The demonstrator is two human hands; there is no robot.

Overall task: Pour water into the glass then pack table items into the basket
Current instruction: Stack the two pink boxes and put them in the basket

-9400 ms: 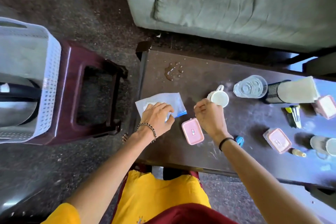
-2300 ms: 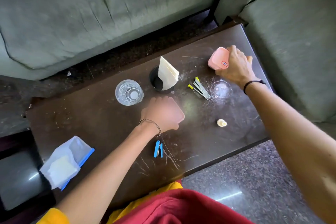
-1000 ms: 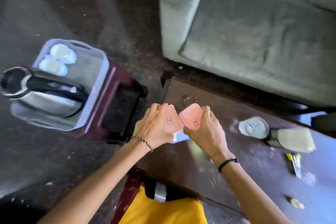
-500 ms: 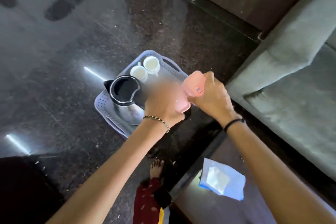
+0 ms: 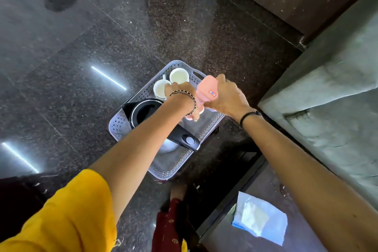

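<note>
- Currently the packing step is in hand: both hands are over the basket (image 5: 120, 127), each bringing in a pink container.
- Left of the left hand, inside the basket, stands the kettle (image 5: 143, 113), lid opening upward; its black handle (image 5: 185, 139) runs beneath the left forearm.
- Just beyond the left hand sit two white cups (image 5: 179, 76) in the far corner of the basket.
- Left hand (image 5: 180, 92): curled downward, fingers closed. A pink edge shows beneath the fingertips, so it is judged to be holding a pink container; most of that item is hidden by the hand.
- Right hand (image 5: 225, 96): closed around the second pink container (image 5: 207, 88), held tilted, label visible, just beside the left hand and above the basket's right portion.
- Near the right forearm, on the table (image 5: 266, 182), lies a clear zip bag (image 5: 259, 219), not yet packed.
- Next move, by judgement: lower both containers into the free floor space right of the kettle, clear of the cups and handle, then open the hands and return to the table.
</note>
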